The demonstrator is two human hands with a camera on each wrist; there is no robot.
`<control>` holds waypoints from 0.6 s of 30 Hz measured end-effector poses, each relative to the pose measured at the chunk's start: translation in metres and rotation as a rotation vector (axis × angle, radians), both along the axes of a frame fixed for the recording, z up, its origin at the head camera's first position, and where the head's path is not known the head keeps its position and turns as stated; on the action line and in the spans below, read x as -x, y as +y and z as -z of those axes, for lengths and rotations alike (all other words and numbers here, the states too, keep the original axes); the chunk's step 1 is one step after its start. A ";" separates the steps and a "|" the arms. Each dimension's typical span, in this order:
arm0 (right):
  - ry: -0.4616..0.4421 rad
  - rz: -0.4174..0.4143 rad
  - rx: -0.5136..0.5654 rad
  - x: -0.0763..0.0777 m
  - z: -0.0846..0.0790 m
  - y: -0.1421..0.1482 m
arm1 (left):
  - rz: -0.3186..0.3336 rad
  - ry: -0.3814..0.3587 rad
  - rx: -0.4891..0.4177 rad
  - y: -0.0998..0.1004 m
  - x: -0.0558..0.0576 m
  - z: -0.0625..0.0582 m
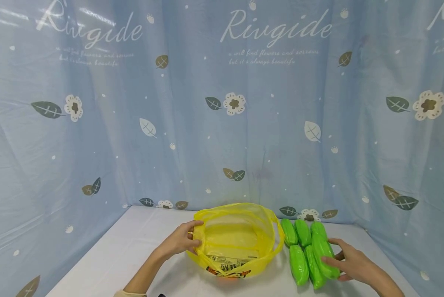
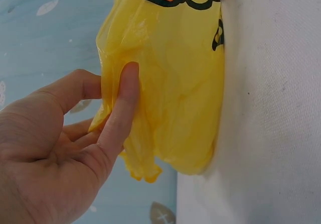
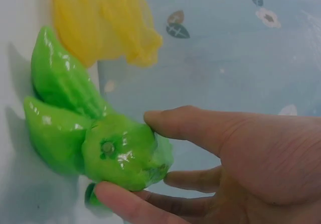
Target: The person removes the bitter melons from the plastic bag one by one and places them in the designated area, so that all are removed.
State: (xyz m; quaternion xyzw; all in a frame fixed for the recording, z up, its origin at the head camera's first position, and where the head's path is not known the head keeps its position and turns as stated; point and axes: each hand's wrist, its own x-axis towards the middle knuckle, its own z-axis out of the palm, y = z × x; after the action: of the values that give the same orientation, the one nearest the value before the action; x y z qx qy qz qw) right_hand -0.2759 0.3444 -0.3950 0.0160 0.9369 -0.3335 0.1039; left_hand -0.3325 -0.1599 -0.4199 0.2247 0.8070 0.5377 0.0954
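Note:
At the left rim of an opened yellow plastic bag [image 1: 236, 237], my left hand [image 1: 180, 239] pinches the film between thumb and fingers. In the left wrist view the gathered yellow film [image 2: 165, 93] hangs from these fingers. My right hand [image 1: 355, 264] grips a glossy green bitter melon [image 1: 325, 258] with thumb and fingers on either side. Its stem end [image 3: 108, 147] faces the right wrist camera. The held melon overlaps several other green bitter melons [image 1: 299, 264] grouped right of the bag. The bag's mouth faces me, showing printed film inside.
A white table [image 1: 106, 255] bears everything. Blue curtains [image 1: 192, 123] with leaf and flower prints enclose its back and sides. A small dark object [image 1: 161, 295] shows at the bottom edge of the head view. The bag's right handle loop [image 1: 281, 237] reaches close to the melons.

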 end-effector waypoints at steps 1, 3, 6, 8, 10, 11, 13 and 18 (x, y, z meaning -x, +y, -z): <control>-0.006 0.005 -0.003 0.000 0.000 0.001 | -0.002 0.002 0.002 0.000 0.000 0.000; -0.023 0.010 -0.001 -0.001 0.000 0.004 | -0.003 0.003 0.004 0.000 0.000 0.000; -0.039 0.017 0.013 -0.002 -0.001 0.009 | -0.006 0.005 0.011 0.000 0.000 0.000; -0.043 0.019 0.018 -0.002 -0.001 0.012 | -0.009 0.004 0.013 0.000 0.000 -0.001; -0.044 0.019 0.021 -0.002 0.000 0.015 | -0.011 0.004 0.013 0.000 0.000 -0.001; -0.045 0.018 0.018 -0.002 0.001 0.017 | -0.012 0.005 0.012 0.000 0.000 -0.001; -0.046 0.021 0.008 -0.001 0.004 0.020 | -0.012 0.007 0.011 0.000 0.000 -0.001; -0.064 0.039 -0.038 0.002 0.011 0.026 | -0.013 0.007 0.009 0.000 -0.001 -0.001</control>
State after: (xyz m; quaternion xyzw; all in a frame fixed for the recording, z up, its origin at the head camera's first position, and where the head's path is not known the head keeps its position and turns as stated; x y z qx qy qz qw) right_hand -0.2783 0.3709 -0.4064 0.0466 0.9388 -0.3169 0.1268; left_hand -0.3316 -0.1596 -0.4194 0.2207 0.8112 0.5340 0.0899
